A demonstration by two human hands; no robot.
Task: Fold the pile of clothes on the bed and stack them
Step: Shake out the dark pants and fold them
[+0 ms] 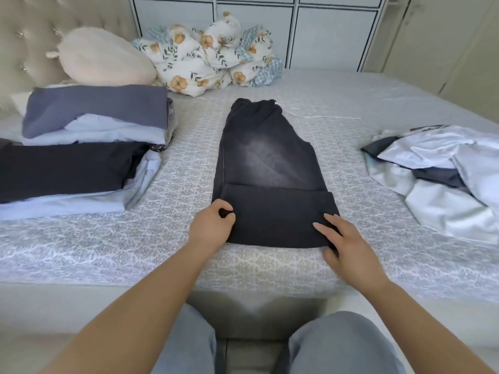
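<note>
Both hands work the near fold of the dark trousers on the bed: the left hand pinches its left corner, while the right hand seemingly presses flat, fingers straight, to keep the layers aligned. Folded stacks lie left, the unfolded pile right.

Two bare forearms in view, no sleeves visible. Left hand and right hand bare: no gloves, rings or watch seen. Legs clad in light grey-blue trousers, plain, unmarked fabric.
</note>
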